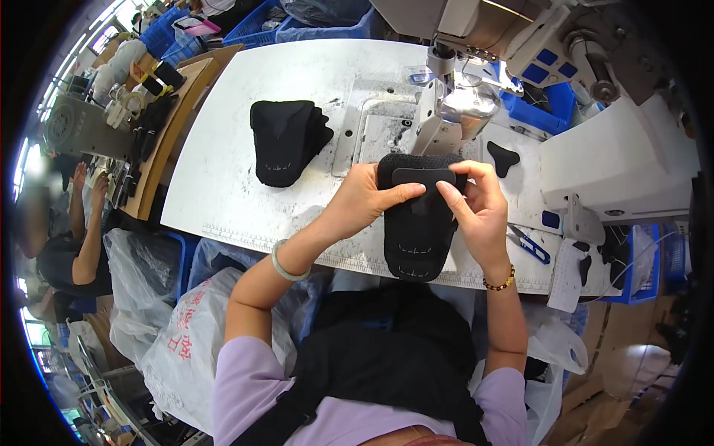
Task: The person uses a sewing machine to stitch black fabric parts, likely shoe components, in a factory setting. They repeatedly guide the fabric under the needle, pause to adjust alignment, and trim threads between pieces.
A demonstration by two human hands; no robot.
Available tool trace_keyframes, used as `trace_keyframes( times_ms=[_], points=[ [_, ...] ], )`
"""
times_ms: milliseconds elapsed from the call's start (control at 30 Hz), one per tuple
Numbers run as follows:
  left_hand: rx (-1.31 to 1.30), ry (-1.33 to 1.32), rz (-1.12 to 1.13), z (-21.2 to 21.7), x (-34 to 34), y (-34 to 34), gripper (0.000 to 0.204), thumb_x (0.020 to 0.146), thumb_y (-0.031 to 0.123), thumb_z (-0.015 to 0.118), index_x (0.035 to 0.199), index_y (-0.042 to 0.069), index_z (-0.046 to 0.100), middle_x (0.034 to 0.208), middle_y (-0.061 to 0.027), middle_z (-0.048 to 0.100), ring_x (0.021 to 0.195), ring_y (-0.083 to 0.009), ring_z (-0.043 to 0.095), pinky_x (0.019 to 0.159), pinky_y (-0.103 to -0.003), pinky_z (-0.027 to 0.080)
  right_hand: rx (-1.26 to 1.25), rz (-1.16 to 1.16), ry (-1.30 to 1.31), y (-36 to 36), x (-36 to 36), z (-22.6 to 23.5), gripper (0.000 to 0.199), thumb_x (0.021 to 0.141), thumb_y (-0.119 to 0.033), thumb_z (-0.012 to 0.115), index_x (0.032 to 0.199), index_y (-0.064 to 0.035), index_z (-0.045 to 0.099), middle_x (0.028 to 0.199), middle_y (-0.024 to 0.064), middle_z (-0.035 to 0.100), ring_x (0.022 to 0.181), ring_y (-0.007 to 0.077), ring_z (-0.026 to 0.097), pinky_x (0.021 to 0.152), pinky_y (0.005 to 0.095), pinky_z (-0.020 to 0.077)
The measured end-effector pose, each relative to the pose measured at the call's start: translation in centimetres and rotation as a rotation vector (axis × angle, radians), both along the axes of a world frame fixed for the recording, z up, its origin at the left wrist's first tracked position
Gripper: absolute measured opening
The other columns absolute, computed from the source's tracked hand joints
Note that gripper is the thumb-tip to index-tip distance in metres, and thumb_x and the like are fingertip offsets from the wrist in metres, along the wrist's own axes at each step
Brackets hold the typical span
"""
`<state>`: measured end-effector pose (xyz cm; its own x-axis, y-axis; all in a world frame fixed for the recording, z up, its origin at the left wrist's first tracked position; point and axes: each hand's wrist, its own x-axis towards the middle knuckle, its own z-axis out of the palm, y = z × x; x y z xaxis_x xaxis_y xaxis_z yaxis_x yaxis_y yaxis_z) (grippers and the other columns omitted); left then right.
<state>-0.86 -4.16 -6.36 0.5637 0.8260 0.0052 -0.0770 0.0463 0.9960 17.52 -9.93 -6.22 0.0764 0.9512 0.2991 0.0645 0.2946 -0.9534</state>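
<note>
Evidently the work sits right in front of the person: a black fabric piece [418, 236] lies lengthwise over the white table [212, 141], just near of the sewing machine head [445, 111]. Its near end reaches the ruler strip by the table's edge, and 2 rows of pale stitches mark that end. Across its far end lies a smooth dark patch [424, 176].

The left hand [372, 198] pinches from the left, thumb flat on the patch's near edge, the other fingers mostly hidden. From the right, the right hand [477, 204] presses its thumb close to that same edge, fingers curled around the far right corner. What the fingertips do underneath I can't tell.

By its look, I'd judge the piece light, soft and a little padded, apt to bend if held by just 1 end, and hardly fragile. The patch seems slicker and might slide, so the 2 far corners, with a thumb on top of each side, look like the best hold.

Well to the left lies a stack of black pieces [282, 141]. On the right are a small 3-lobed black scrap [503, 158] and, nearer, blue-handled snips [529, 245].
</note>
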Motion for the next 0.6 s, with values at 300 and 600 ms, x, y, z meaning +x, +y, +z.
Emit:
trace_keyframes(
  times_ms=[300,600],
  points=[
    [-0.006,0.023,-0.002,0.46,0.27,-0.05,0.022,0.085,0.014,0.067,0.098,-0.004,0.066,0.084,-0.0040,0.067,0.074,-0.0064,0.060,0.064,-0.021,0.050,0.020,-0.026,0.120,0.60,0.10,-0.51,0.014,0.087,-0.005,0.064,0.093,-0.0009,0.052,0.081,-0.0002,0.057,0.072,0.0026,0.054,0.062,0.0159,0.0452],
    [-0.030,0.003,-0.015,0.91,0.56,0.06,0.024,0.086,0.016,0.066,0.096,-0.005,0.066,0.084,-0.0047,0.067,0.074,-0.0066,0.060,0.064,-0.021,0.050,0.056,-0.001,0.222,0.80,0.11,-0.79,0.022,0.086,-0.001,0.063,0.101,-0.0008,0.048,0.090,0.0041,0.056,0.079,0.0055,0.056,0.066,0.0179,0.0482]
  ],
)
